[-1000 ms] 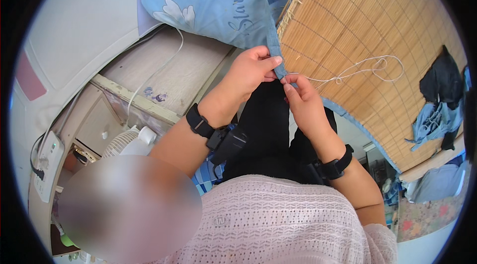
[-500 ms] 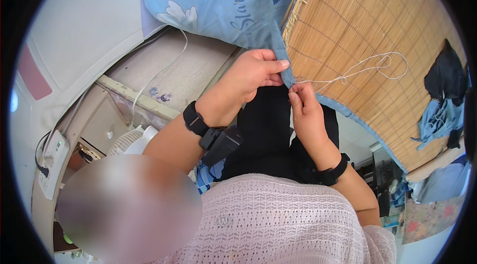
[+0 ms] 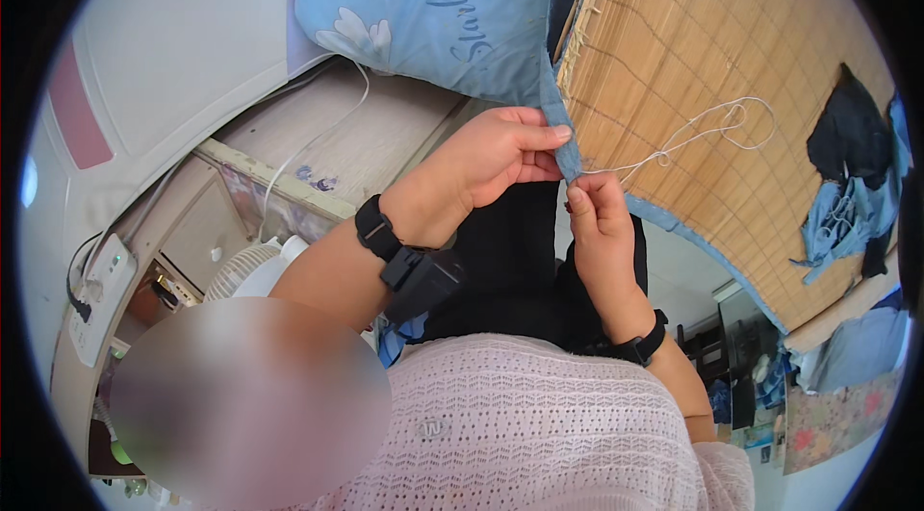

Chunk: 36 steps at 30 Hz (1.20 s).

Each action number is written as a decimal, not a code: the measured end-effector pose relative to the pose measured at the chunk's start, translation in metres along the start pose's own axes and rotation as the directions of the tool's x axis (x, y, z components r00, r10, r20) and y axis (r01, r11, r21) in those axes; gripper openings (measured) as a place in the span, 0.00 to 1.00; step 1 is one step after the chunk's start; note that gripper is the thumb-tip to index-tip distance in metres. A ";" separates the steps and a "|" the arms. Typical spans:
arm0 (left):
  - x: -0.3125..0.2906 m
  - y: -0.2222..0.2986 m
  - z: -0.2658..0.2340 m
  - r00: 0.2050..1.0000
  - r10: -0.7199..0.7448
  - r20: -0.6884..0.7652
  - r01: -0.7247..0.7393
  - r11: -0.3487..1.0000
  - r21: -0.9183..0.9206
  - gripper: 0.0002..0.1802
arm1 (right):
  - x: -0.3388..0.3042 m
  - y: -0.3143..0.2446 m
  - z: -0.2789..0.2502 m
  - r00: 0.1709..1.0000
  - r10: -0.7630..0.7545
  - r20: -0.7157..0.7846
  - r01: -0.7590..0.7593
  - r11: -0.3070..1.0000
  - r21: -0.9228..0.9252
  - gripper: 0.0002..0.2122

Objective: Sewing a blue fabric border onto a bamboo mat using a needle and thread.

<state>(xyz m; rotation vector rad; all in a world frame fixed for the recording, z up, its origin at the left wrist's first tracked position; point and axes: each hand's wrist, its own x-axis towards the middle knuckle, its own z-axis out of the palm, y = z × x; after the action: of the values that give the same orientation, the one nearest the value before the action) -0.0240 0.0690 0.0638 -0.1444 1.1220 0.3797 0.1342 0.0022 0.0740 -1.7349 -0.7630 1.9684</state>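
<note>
Along the near left edge of a bamboo mat (image 3: 674,49) runs a blue fabric edging strip (image 3: 570,161). My left hand (image 3: 505,145) is closed on the strip, thumb on top and fingers curled beneath. Just below it, my right hand (image 3: 604,217) pinches the strip's lower corner between thumb and forefinger. A thin white thread (image 3: 664,153) leaves the strip beside the right fingertips and lies in loose loops over the mat. Whether a needle sits inside the right pinch is hidden.
A blue pillow (image 3: 423,20) with a white flower lies beyond my left hand. Black and blue cloth pieces (image 3: 852,193) rest on the mat's right side. At left are a white cable (image 3: 318,138), a power strip (image 3: 104,299) and a white fan (image 3: 241,270).
Both hands and the strip have shifted slightly toward me in the view, and the whole scene has moved a little with the head. Both grips look the same.
</note>
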 end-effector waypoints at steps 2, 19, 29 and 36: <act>-0.002 0.001 0.001 1.000 0.003 0.005 -0.003 1.000 -0.001 0.12 | -0.001 -0.001 -0.001 1.000 -0.014 -0.001 0.014 0.999 -0.029 0.03; -0.001 0.003 -0.004 0.998 0.018 0.067 -0.024 0.996 0.090 0.12 | -0.004 -0.015 -0.022 0.978 0.067 0.196 -0.065 0.998 -0.016 0.04; -0.001 -0.006 0.001 0.995 0.018 0.095 -0.020 0.999 0.027 0.11 | -0.007 -0.004 -0.016 0.993 -0.083 0.083 0.096 0.983 -0.156 0.02; -0.002 -0.006 0.004 0.997 0.016 0.077 -0.020 0.999 0.044 0.13 | -0.006 0.000 -0.014 0.998 0.027 0.052 -0.031 0.997 0.070 0.03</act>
<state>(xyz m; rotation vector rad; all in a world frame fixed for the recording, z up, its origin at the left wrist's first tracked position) -0.0191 0.0637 0.0671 -0.0802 1.0562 0.3733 0.1485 0.0000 0.0774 -1.6700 -0.6801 2.0402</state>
